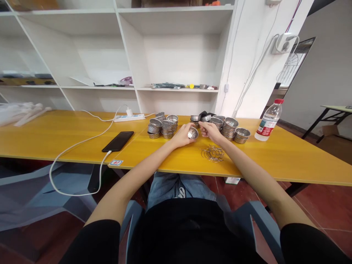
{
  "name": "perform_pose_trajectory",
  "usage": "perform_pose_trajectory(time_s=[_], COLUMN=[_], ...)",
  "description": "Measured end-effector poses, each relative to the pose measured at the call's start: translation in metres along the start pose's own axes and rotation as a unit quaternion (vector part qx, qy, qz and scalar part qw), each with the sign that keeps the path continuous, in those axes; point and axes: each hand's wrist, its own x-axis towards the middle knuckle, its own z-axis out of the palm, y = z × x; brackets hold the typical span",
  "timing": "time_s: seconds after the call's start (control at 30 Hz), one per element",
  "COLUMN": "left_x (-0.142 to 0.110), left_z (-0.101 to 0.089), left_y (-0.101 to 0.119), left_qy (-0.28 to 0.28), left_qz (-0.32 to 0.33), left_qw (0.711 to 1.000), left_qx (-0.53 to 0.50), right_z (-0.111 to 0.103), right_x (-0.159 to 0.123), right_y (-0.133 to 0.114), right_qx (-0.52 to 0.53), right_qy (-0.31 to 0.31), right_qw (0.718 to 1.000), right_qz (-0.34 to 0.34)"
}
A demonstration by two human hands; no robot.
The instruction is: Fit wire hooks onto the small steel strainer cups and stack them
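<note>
My left hand (182,136) is wrapped round a small perforated metal cup (193,134), its open mouth tilted toward me. Just to the right, my right hand (210,131) has its fingers pinched together near the cup's rim; whatever they hold is too small to make out. Below the hands, a loose pile of thin wire rings (213,153) lies on the yellow table (176,163). Similar metal cups (168,125) are stacked beyond my left hand. More stacked cups (230,126) stand beyond and right of my right hand, partly hidden by it.
Left on the table lies a black phone (118,141) with a white charging cable (73,146) looping off the front edge. A power strip (129,117) sits at the back. A bottle with a red cap (268,121) stands at the right. White shelves (181,55) rise behind.
</note>
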Motion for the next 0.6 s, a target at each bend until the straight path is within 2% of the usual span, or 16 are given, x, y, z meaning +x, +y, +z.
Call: perform_pose_trajectory(time_s=[0.17,0.37,0.6], left_x=[0.001,0.0,0.002], left_z=[-0.002,-0.007,-0.004], left_y=[0.005,0.01,0.009], left_qy=[-0.006,-0.003,-0.009], left_qz=[0.004,0.017,0.013], left_qw=[1.0,1.0,1.0], left_qx=[0.003,0.026,0.007], right_z=[0.001,0.0,0.001], right_x=[-0.001,0.003,0.003], right_y=[-0.004,0.008,0.011], right_qx=[0.038,0.057,0.065], right_qy=[-0.008,-0.006,-0.004], right_qw=[0.999,0.998,0.998], right_qz=[0.011,0.027,0.023])
